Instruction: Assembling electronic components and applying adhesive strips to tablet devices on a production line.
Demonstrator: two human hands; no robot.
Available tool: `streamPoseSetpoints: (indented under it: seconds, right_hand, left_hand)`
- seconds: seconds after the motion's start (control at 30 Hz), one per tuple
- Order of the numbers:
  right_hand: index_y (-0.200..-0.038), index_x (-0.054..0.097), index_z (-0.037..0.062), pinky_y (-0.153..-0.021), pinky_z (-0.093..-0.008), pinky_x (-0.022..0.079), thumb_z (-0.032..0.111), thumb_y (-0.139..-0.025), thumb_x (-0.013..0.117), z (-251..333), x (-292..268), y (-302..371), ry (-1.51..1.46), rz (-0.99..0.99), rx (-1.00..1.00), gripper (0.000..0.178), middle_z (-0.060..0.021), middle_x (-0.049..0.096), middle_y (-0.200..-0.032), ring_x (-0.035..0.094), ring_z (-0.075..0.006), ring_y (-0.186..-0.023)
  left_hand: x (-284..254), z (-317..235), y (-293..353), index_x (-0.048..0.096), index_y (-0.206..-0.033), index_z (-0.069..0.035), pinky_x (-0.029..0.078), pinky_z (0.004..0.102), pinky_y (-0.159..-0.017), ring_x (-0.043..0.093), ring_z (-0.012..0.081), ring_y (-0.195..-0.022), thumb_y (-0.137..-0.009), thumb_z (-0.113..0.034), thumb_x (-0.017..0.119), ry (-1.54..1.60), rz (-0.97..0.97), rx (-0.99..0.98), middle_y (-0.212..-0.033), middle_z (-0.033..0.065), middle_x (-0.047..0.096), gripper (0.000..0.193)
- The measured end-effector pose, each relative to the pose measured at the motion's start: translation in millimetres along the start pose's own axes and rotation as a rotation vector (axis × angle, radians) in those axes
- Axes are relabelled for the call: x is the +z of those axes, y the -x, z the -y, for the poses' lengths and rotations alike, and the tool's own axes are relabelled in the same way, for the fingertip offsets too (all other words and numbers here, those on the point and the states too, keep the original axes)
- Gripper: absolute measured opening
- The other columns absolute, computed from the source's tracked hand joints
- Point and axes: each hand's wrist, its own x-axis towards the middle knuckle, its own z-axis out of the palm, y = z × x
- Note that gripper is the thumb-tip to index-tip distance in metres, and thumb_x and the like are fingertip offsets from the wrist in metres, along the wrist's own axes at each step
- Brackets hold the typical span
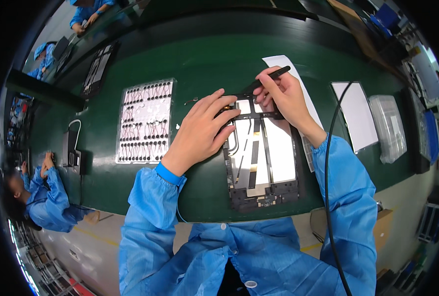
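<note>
While my left hand (200, 130) presses flat on the open tablet (261, 153) at the frame's centre, my right hand (283, 96) pinches black tweezers (271, 78).

Electronics assembly workshop: green workbench (200, 64), parts tray (145, 121), blue-smocked co-worker (49, 195).

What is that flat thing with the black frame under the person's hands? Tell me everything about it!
It is an opened tablet with its back cover off, lying flat on the green table. It has a black frame, shiny silver-white panels inside, thin black strips running lengthwise, and dark circuit parts along the near end. The left hand presses on its upper left corner. The right hand rests at its top edge, holding a black tool, perhaps tweezers, aimed at that end.
</note>
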Motion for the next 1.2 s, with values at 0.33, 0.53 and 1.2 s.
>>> streamPoseSetpoints:
  seconds: [0.33,0.53,1.2]
  right_hand:
    - [-0.109,0.064,0.0033,-0.056,-0.0227,0.049,0.023,-0.101,0.067,-3,-130,71,-0.050,-0.109,0.155,0.021,-0.0055,0.068,-0.081,0.062,-0.0089,-0.063]
    - [-0.104,0.066,0.0026,-0.052,-0.0210,0.047,0.023,-0.099,0.070,-1,-135,95,0.114,-0.010,0.192,0.022,-0.0050,0.069,-0.076,0.063,-0.0083,-0.062]
    - [-0.099,0.064,0.0051,-0.055,-0.0225,0.046,0.025,-0.102,0.066,-14,-140,78,-0.143,-0.135,0.158,0.020,-0.0009,0.064,-0.073,0.061,-0.0089,-0.060]
  left_hand:
    - [12,-51,-34,0.065,-0.132,-0.016,0.028,0.0572,-0.121,0.045,0.0434,-0.139,-0.093,-0.028,0.065,0.221,0.147,0.243,-0.138,0.0198,0.055,0.040]
    - [61,-86,-56,0.064,-0.138,-0.024,0.021,0.0573,-0.124,0.037,0.0424,-0.144,-0.099,-0.042,0.058,0.112,0.292,0.326,-0.145,0.0242,0.048,0.044]
    - [74,-80,-56,0.068,-0.129,-0.021,0.021,0.0595,-0.124,0.047,0.0348,-0.136,-0.099,-0.043,0.057,0.188,0.270,0.427,-0.140,0.0207,0.052,0.039]
